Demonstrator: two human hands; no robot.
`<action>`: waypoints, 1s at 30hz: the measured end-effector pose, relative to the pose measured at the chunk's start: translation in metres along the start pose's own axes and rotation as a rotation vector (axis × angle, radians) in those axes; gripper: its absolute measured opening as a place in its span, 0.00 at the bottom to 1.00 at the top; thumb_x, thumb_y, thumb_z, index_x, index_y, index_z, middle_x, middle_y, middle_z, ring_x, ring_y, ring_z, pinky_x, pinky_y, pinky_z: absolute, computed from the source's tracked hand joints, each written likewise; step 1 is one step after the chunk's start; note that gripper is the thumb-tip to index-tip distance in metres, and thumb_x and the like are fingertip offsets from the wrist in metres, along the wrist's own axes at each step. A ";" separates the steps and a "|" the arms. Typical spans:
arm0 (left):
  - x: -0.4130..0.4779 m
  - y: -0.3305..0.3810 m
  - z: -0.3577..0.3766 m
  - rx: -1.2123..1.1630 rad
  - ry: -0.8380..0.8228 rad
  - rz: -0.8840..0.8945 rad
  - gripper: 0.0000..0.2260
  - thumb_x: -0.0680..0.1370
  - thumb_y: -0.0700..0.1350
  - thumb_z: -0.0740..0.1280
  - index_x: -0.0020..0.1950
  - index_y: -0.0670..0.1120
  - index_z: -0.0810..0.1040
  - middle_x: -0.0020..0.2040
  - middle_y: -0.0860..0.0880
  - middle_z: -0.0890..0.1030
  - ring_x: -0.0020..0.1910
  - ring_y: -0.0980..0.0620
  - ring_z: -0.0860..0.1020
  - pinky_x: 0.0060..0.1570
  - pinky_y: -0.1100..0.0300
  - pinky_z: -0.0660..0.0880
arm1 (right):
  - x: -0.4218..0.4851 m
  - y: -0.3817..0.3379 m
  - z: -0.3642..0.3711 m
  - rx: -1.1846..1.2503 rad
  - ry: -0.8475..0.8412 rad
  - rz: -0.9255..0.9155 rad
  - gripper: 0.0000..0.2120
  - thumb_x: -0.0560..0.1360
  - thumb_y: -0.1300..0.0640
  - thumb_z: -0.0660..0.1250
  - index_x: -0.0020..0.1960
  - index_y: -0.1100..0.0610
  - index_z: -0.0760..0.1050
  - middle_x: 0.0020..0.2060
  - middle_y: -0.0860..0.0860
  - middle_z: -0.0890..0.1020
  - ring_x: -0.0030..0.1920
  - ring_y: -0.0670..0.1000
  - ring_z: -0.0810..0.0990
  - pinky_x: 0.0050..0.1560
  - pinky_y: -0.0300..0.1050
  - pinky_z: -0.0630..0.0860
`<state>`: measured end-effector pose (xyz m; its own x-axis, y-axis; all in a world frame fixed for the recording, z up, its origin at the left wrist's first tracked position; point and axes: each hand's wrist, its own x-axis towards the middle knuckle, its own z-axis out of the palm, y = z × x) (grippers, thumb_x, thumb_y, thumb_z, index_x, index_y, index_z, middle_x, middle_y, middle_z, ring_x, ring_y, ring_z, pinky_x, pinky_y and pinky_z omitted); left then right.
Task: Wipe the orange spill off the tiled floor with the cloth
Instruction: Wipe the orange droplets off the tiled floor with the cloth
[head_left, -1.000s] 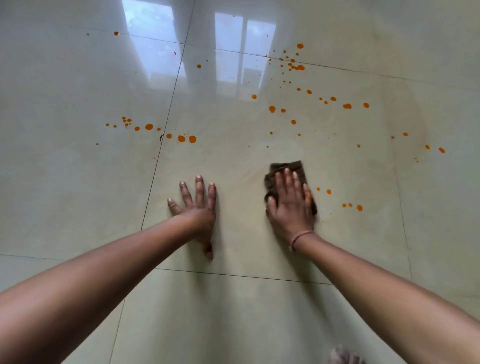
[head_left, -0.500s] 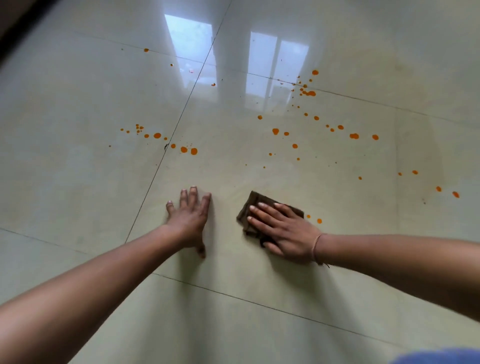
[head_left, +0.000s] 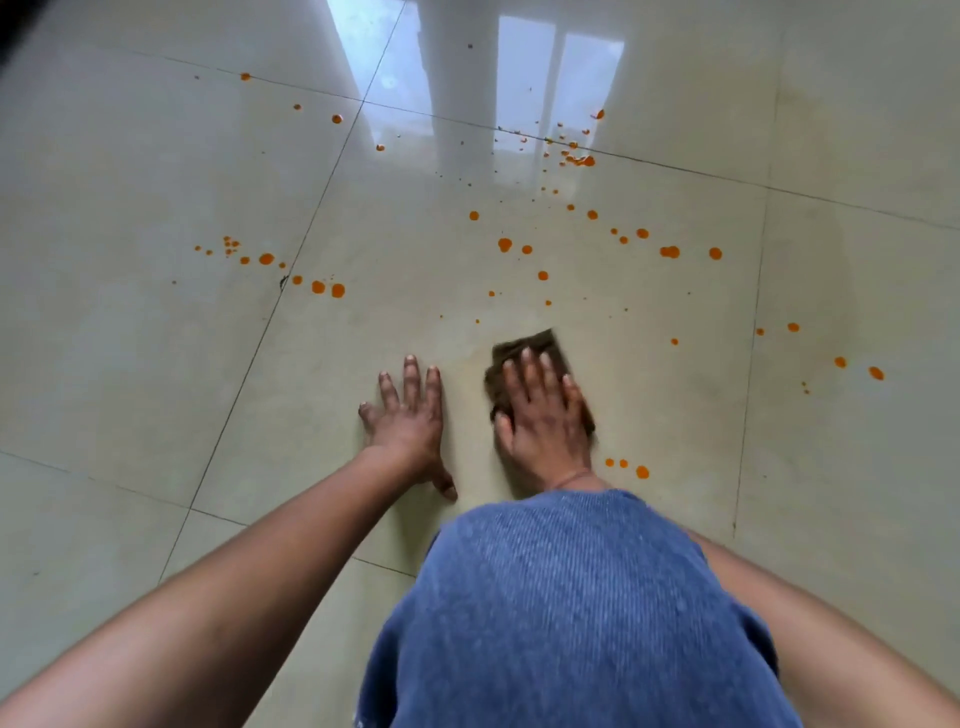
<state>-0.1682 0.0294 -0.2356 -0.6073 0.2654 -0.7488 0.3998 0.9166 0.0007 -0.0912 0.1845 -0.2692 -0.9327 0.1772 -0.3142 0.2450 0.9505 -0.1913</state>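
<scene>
Three drops (head_left: 623, 463) lie just right of the cloth (head_left: 530, 345), which the right hand (head_left: 543, 415) presses to the floor (head_left: 130, 364) with straight fingers (head_left: 527, 371). The left hand (head_left: 408, 415) rests flat, holding nothing, left of the cloth. Press evenly and sweep right first.

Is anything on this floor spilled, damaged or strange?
Yes. Orange drops are spattered across the tiled floor, densest near the far grout line; three lie right of the right hand, which presses the brown cloth. A small dark mark, perhaps a chip, sits on the left grout line.
</scene>
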 end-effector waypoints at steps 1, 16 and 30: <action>0.001 0.001 0.000 0.029 0.033 0.035 0.67 0.60 0.62 0.79 0.76 0.46 0.29 0.75 0.42 0.27 0.75 0.34 0.34 0.70 0.32 0.49 | -0.022 -0.002 0.007 -0.019 -0.034 -0.083 0.26 0.80 0.46 0.48 0.76 0.51 0.62 0.76 0.53 0.61 0.76 0.53 0.60 0.72 0.53 0.55; 0.048 0.065 -0.032 0.171 0.061 0.402 0.71 0.53 0.62 0.81 0.77 0.49 0.31 0.75 0.44 0.27 0.73 0.35 0.30 0.68 0.30 0.43 | -0.072 0.094 0.005 0.040 0.141 0.317 0.33 0.73 0.46 0.55 0.76 0.54 0.60 0.76 0.55 0.59 0.76 0.56 0.60 0.73 0.55 0.53; 0.051 0.054 -0.028 0.017 0.111 0.418 0.67 0.57 0.61 0.80 0.78 0.48 0.35 0.77 0.46 0.30 0.75 0.39 0.32 0.71 0.36 0.42 | -0.035 0.042 0.018 -0.008 0.140 0.106 0.33 0.73 0.47 0.57 0.77 0.53 0.60 0.76 0.54 0.60 0.76 0.55 0.61 0.72 0.56 0.57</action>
<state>-0.1971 0.1006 -0.2554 -0.4606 0.6441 -0.6107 0.6376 0.7188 0.2772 -0.0437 0.2138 -0.2832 -0.9296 0.3097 -0.1999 0.3423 0.9264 -0.1569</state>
